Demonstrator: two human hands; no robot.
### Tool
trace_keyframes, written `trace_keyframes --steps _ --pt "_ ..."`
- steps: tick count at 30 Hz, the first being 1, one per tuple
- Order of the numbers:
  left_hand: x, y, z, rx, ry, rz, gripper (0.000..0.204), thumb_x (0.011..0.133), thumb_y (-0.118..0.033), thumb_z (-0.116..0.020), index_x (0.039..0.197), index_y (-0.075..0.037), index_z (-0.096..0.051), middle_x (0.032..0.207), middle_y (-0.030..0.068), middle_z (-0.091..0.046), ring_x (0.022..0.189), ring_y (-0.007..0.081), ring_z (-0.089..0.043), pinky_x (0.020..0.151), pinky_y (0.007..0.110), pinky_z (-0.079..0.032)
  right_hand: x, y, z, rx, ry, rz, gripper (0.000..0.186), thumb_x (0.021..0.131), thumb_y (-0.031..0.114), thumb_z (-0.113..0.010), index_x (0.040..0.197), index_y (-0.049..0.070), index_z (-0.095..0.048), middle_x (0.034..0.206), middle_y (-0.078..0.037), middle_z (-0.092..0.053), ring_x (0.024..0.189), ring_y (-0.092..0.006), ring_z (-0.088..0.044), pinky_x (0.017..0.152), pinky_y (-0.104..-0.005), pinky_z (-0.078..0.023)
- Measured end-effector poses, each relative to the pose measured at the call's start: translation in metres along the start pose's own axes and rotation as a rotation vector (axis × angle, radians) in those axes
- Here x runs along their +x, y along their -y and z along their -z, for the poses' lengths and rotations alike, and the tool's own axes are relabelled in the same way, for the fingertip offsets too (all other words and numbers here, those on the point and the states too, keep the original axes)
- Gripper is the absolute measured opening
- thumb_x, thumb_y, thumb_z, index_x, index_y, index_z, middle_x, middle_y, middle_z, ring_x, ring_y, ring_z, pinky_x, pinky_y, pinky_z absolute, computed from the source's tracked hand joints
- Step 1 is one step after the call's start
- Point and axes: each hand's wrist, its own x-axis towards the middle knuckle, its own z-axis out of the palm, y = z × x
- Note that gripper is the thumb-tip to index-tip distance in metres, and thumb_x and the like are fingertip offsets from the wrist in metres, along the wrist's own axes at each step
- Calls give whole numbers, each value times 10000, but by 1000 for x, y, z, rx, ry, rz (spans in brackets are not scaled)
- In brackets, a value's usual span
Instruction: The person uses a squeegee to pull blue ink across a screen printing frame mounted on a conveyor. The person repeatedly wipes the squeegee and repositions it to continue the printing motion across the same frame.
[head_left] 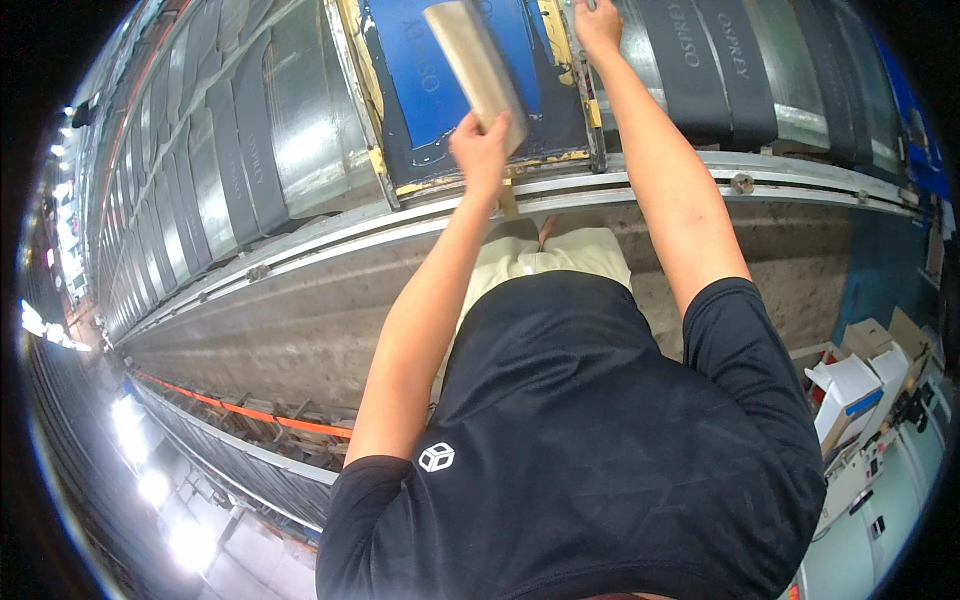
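Note:
My left hand (480, 155) is closed around the lower end of a squeegee (470, 55), a long tan blade slightly blurred by motion. It is tilted over a screen-printing frame (385, 170), whose mesh has a blue printing area (410, 75) inside a dark ink-smeared border. Yellowish tape runs along the frame's inner edges. At the upper edge of the view, my right hand (598, 28) is beside the frame's right rail. Its fingers are curled in, and what they hold is partly cut off by the picture's edge.
Dark printed fabric strips (700, 75) lie on the long glossy table (320, 120) on both sides of the frame. A metal rail (680, 175) runs along the table's near edge. Open cardboard boxes (850, 395) stand at the lower right. An orange strip (270, 415) follows another table behind me.

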Motion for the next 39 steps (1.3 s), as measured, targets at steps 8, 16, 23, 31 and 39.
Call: trace_keyframes --steps 8,16,23,31,39 --pt "-10 25 -7 -5 116 -19 273 868 -151 -782 1055 41 -730 915 67 -747 788 95 -645 728 284 -532 -7 14 -3 -25 -5 37 265 943 121 -564 1164 17 -668 1094 -175 -723 1053 -279 -676 931 -356 -517" --pt "28 -8 151 458 -66 -231 294 861 -212 -771 1022 32 -738 804 83 -743 734 101 -658 677 309 -526 -13 15 -2 42 -58 -48 294 923 177 -599 1177 49 -675 1101 -170 -729 1083 -274 -695 925 -369 -528" --pt "41 -9 159 722 -191 -305 308 834 -194 -735 1083 -13 -739 804 178 -735 705 231 -708 680 370 -519 -23 38 2 -83 -34 -64 306 914 199 -597 1179 70 -679 1110 -164 -735 1079 -316 -697 933 -392 -526" --pt "15 -23 63 488 -1 -286 303 841 -200 -716 1110 -62 -736 778 140 -719 708 173 -679 712 362 -532 -15 16 5 -272 -52 -51 222 961 327 -637 1140 236 -732 1013 -126 -741 955 -317 -694 868 -404 -518" --pt "13 -27 117 1048 303 -700 535 733 -96 -740 1245 -247 -706 1233 0 -721 1091 196 -667 830 374 -491 -15 21 8 -272 -36 -42 226 970 331 -625 1151 241 -727 998 -132 -737 948 -320 -691 852 -411 -518"
